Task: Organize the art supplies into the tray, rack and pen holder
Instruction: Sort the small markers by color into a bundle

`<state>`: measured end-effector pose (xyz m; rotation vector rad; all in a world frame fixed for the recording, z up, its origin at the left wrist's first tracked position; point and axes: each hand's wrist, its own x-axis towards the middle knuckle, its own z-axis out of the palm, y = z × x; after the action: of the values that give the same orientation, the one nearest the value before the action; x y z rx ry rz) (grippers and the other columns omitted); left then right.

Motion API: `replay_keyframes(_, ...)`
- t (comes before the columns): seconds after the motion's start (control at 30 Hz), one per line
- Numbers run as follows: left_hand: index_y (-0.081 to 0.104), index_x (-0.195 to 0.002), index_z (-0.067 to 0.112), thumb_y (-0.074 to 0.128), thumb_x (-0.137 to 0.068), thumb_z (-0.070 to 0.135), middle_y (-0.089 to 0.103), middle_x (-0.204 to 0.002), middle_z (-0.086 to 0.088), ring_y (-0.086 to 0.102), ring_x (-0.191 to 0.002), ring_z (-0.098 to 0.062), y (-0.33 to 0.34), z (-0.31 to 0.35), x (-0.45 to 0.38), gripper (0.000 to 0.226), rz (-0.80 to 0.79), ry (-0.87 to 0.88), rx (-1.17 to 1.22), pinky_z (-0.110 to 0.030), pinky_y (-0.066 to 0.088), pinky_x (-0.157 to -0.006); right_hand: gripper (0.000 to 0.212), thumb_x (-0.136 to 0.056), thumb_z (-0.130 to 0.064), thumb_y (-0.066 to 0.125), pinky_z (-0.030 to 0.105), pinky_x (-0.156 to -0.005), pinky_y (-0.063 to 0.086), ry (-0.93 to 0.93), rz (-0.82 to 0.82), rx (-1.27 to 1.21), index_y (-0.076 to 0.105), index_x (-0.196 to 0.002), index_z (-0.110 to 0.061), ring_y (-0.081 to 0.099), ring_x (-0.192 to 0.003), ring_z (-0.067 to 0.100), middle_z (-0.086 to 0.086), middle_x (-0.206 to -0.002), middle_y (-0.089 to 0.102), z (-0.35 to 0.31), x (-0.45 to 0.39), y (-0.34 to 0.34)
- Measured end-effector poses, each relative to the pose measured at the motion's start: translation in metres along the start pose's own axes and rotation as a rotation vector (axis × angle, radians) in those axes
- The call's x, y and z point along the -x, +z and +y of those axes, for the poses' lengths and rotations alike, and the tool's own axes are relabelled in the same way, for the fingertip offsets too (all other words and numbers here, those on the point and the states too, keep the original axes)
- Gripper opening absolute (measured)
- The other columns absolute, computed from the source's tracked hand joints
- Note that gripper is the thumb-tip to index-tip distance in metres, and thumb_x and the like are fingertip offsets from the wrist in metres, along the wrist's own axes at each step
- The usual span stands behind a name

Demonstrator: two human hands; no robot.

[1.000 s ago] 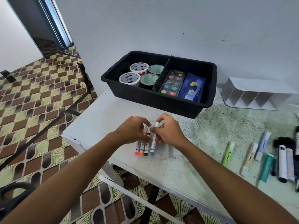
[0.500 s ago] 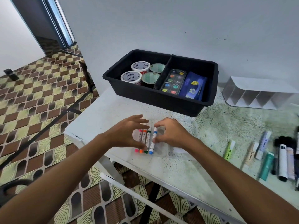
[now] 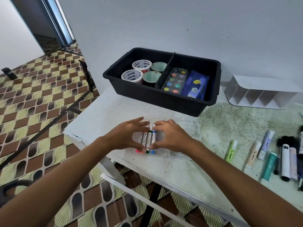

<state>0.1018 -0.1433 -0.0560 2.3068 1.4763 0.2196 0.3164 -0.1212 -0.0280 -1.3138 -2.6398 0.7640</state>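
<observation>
Both hands sit on a small row of crayons near the front edge of the table. The crayons lie side by side on a clear plastic pack, w/ pink, orange, green & blue ends sticking out toward the person. The left hand comes in from one side & the right hand from the other. Fingers are mostly straight & spread a bit, tips pressing the row at top & bottom. I think the hands squeeze in from both sides so the crayons stay together & don't roll away, prob to get them lined up in the pack before lifting.

The black tray is just behind the hands, by the wall. Its left part has tape rolls, its right part has a paint set & a blue pouch beside it. So some stuff is put away already. The white rack lies to the right of the tray, slots look bare. Lots of markers & pens wait on the right side of the table, well apart from the hands. Can't see a pen holder.

Nothing blocks the way from crayons to tray, but the tray wall is high, so the pack must go up & over. The pack is slippery-looking & close to the table edge, so crayons could slide off
</observation>
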Motion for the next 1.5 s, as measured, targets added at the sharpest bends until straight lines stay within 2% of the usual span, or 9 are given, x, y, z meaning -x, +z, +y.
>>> replay_keyframes(0.37, 0.046, -0.140, 0.031, 0.055, -0.070, 0.073, 0.027, -0.151, 0.015, 0.007, -0.142, -0.003, 0.006, -0.010, 0.002, 0.081, 0.029, 0.033, -0.036, -0.032, 0.029, -0.108, 0.081, -0.073, -0.068, 0.062, 0.035, -0.099, 0.030, -0.053, 0.085, 0.176, 0.048, -0.139, -0.022, 0.034, -0.126, 0.018, -0.004, -0.148, 0.042, 0.007, 0.000, 0.013)
replay_keyframes(0.53, 0.041, -0.141, 0.036, 0.035, -0.066, 0.091, 0.020, -0.150, 0.021, 0.001, -0.143, 0.000, 0.007, -0.011, 0.006, 0.093, 0.027, 0.028, -0.036, -0.029, 0.024, -0.108, 0.081, -0.076, -0.073, 0.053, 0.038, -0.098, 0.026, -0.096, 0.119, 0.303, 0.047, -0.140, -0.023, 0.033, -0.128, 0.021, -0.004, -0.148, 0.042, 0.010, 0.001, 0.016)
replay_keyframes(0.77, 0.048, -0.136, 0.038, 0.015, -0.048, 0.101, 0.037, -0.150, 0.011, 0.027, -0.140, -0.013, -0.022, 0.009, -0.004, 0.113, -0.105, 0.003, -0.271, -0.032, 0.029, -0.107, 0.070, -0.088, -0.063, 0.048, 0.055, -0.112, 0.015, -0.114, 0.064, 0.254, 0.038, -0.146, -0.023, 0.014, -0.144, 0.030, 0.001, -0.155, 0.031, 0.013, 0.007, 0.017)
replay_keyframes(0.83, 0.051, -0.133, 0.038, 0.036, -0.058, 0.094, 0.040, -0.147, 0.011, 0.033, -0.135, -0.011, -0.028, 0.020, -0.012, 0.095, -0.140, 0.000, -0.300, -0.028, 0.032, -0.105, 0.056, -0.094, -0.051, 0.048, 0.054, -0.112, 0.017, -0.122, 0.094, 0.222, 0.043, -0.142, -0.023, 0.015, -0.145, 0.029, 0.002, -0.154, 0.034, 0.019, 0.012, 0.011)
replay_keyframes(0.93, 0.061, -0.125, 0.031, 0.069, -0.078, 0.053, 0.052, -0.138, 0.007, 0.048, -0.121, -0.010, -0.023, 0.039, -0.025, 0.052, -0.006, 0.066, -0.276, -0.017, 0.037, -0.095, 0.045, -0.096, -0.037, 0.051, 0.048, -0.111, 0.023, -0.094, 0.183, 0.099, 0.053, -0.135, -0.015, 0.025, -0.142, 0.027, 0.005, -0.150, 0.041, 0.034, 0.023, -0.002)
replay_keyframes(1.07, 0.065, -0.118, 0.029, 0.069, -0.081, 0.047, 0.062, -0.121, 0.011, 0.057, -0.106, -0.006, -0.004, 0.079, -0.055, 0.041, 0.023, 0.201, -0.198, -0.015, 0.044, -0.088, 0.034, -0.088, -0.024, 0.061, 0.048, -0.097, 0.044, -0.085, 0.340, 0.019, 0.066, -0.116, -0.004, 0.054, -0.118, 0.032, 0.014, -0.123, 0.063, 0.075, 0.047, -0.022)
replay_keyframes(1.2, 0.070, -0.103, 0.028, 0.056, -0.078, 0.052, 0.069, -0.101, 0.012, 0.059, -0.094, -0.007, 0.016, 0.133, -0.100, 0.037, 0.048, 0.391, -0.141, -0.021, 0.050, -0.078, 0.030, -0.087, -0.017, 0.059, 0.043, -0.091, 0.047, 0.044, 0.409, 0.008, 0.066, -0.114, -0.004, 0.058, -0.107, 0.032, 0.013, -0.116, 0.066, 0.123, 0.089, -0.056)
replay_keyframes(1.33, 0.070, -0.102, 0.024, 0.055, -0.079, 0.051, 0.069, -0.100, 0.009, 0.060, -0.095, -0.010, 0.039, 0.204, -0.155, 0.039, 0.052, 0.491, -0.097, -0.023, 0.049, -0.081, 0.033, -0.092, -0.023, 0.058, 0.037, -0.102, 0.041, 0.242, 0.499, -0.047, 0.062, -0.123, -0.012, 0.054, -0.118, 0.022, 0.005, -0.127, 0.062, 0.179, 0.149, -0.090)
replay_keyframes(1.5, 0.064, -0.118, 0.020, 0.063, -0.088, 0.039, 0.064, -0.116, 0.006, 0.053, -0.110, -0.009, 0.069, 0.298, -0.219, 0.036, 0.056, 0.526, 0.005, -0.022, 0.039, -0.092, 0.030, -0.092, -0.020, 0.058, 0.035, -0.095, 0.048, 0.469, 0.613, -0.078, 0.064, -0.121, -0.016, 0.060, -0.111, 0.017, 0.001, -0.122, 0.065, 0.249, 0.226, -0.129)
